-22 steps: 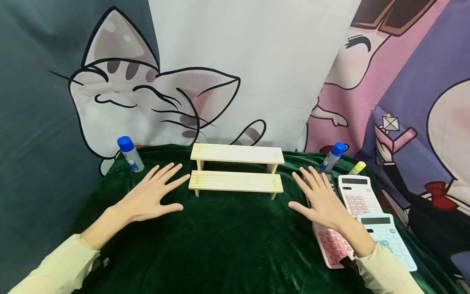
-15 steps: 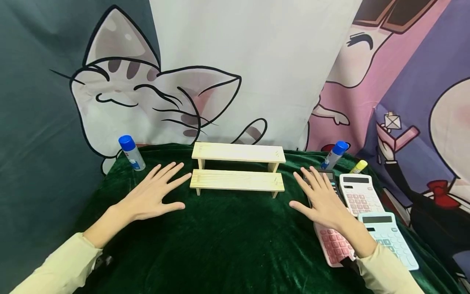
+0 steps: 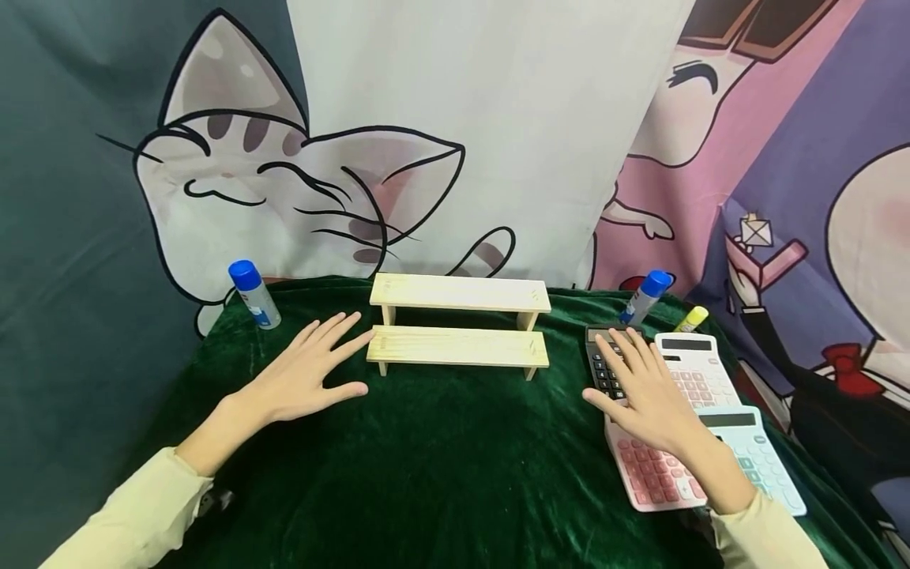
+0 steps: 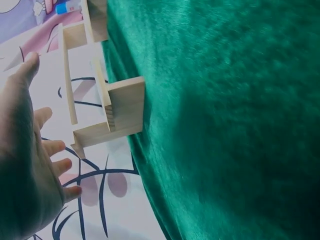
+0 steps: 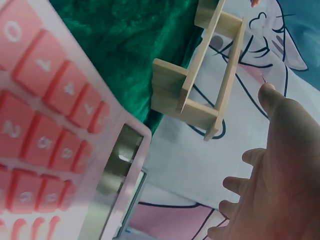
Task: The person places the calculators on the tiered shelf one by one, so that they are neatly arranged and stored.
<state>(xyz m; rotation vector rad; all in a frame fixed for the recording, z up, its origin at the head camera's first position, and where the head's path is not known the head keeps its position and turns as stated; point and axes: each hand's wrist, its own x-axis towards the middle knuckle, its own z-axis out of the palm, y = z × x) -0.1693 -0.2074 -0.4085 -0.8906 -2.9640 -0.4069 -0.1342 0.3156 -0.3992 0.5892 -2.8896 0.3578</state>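
My left hand (image 3: 302,375) is held palm down with fingers spread, its index fingertip overlapping the left end of a two-step wooden stand (image 3: 458,346) in the head view. Nothing is in it. My right hand (image 3: 650,399), likewise spread and holding nothing, hovers over a group of calculators. Beneath it are a black calculator (image 3: 603,371) and a pink calculator (image 3: 657,478), both partly covered by the hand. A white calculator (image 3: 693,371) and a light blue calculator (image 3: 757,458) lie to its right. In the right wrist view the pink calculator (image 5: 50,125) looms close.
A blue-capped grey spray can (image 3: 256,296) stands at the back left, and a similar can (image 3: 645,296) at the back right. Beside that one is a small yellow-capped item (image 3: 691,319). Dark green velvet cloth (image 3: 455,474) covers the table; a printed cartoon curtain (image 3: 526,118) hangs behind.
My right hand has shifted to the right, uncovering more of the black and pink calculators. My left hand has moved slightly right and up. The objects have stayed in place.
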